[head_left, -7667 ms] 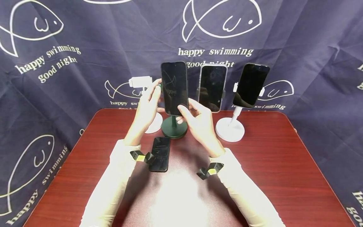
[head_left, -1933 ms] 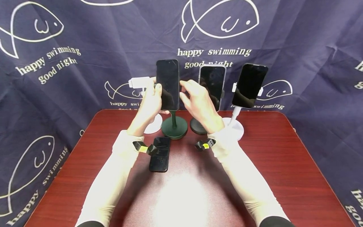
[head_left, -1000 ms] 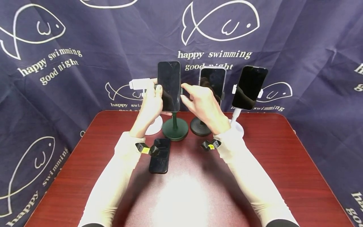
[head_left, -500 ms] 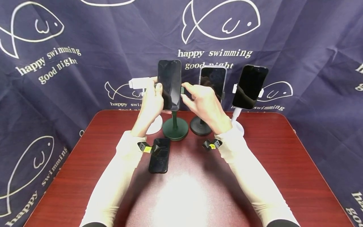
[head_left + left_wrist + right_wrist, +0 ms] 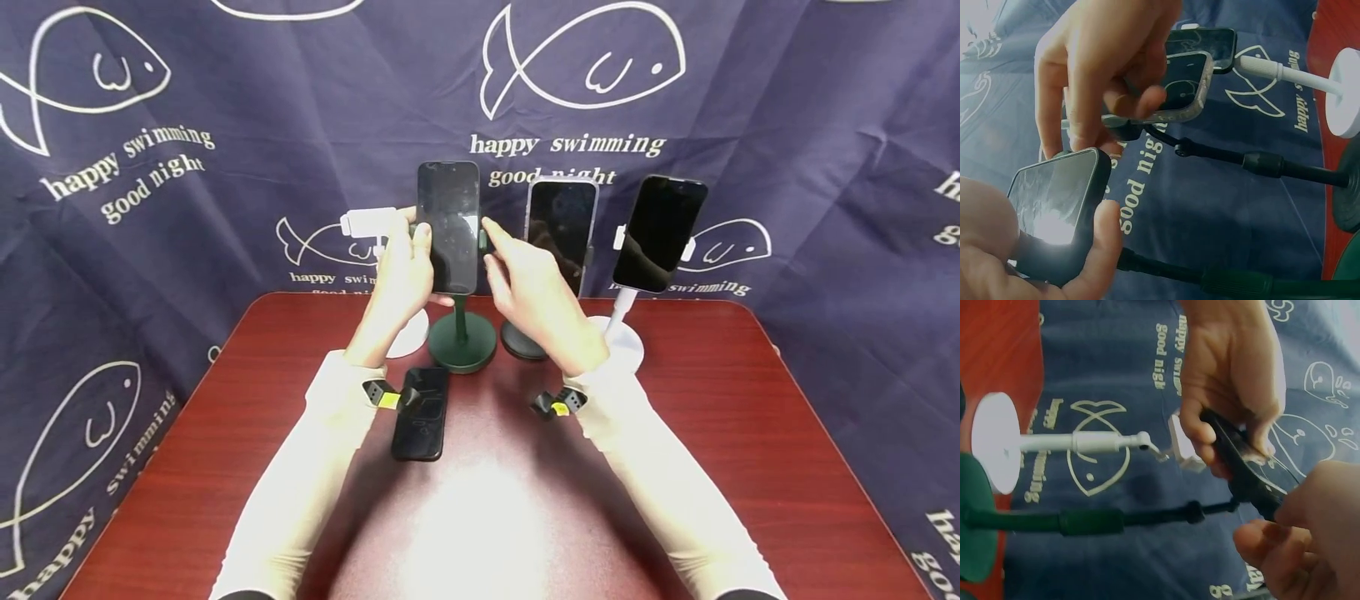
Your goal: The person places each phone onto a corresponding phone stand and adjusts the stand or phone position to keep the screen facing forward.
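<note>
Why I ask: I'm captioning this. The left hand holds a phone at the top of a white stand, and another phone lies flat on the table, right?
Not white: the right wrist view shows a green stand. The left hand does hold a phone at its top, and another phone lies flat on the table.

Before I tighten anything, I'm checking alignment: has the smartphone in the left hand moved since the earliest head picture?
Yes: in the head view the smartphone sits slightly further left against the green stand's round base.

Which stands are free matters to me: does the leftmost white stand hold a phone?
No: the head view shows the leftmost white stand's clamp bare.
</note>
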The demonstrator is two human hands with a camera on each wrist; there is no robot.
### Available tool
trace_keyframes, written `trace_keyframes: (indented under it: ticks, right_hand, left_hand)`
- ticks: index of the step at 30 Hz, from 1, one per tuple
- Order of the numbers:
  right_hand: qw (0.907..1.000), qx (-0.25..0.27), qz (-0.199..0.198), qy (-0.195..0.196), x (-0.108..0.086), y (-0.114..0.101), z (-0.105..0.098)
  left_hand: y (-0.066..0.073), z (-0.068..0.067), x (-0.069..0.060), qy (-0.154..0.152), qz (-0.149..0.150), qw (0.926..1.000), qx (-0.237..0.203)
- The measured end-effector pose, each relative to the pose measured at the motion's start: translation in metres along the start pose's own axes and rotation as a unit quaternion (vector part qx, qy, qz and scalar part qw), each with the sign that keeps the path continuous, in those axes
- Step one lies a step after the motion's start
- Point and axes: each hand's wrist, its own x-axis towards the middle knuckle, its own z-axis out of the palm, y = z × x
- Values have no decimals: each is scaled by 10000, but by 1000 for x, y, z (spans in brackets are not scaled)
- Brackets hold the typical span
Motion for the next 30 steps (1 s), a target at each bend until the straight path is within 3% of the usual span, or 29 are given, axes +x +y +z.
trace_keyframes:
  ticks: [4,7,12,15,21,24,30]
  right_hand:
    - [9982,474,362,111,-2,-2,7]
    - [9913,920,936,26,-2,-6,11]
    - [9556,1848,2287,-179,0,-16,12]
    - [9420,1995,2691,-225,2,-20,12]
    - [9380,2048,2784,-256,9,-23,14]
    - [9395,1969,2786,-301,11,-23,16]
    - [9472,1672,2714,-338,13,-22,18]
  left_hand:
    - [-1,1,0,108,14,9999,85]
    - [-2,1,0,127,50,9999,51]
    - [-2,2,0,106,157,9998,2]
    - [-3,1,0,135,269,9994,161]
    - [-4,-1,-1,161,422,9988,213]
    - [-5,-3,-1,133,452,9989,62]
    - [-6,-10,-1,276,665,9965,429]
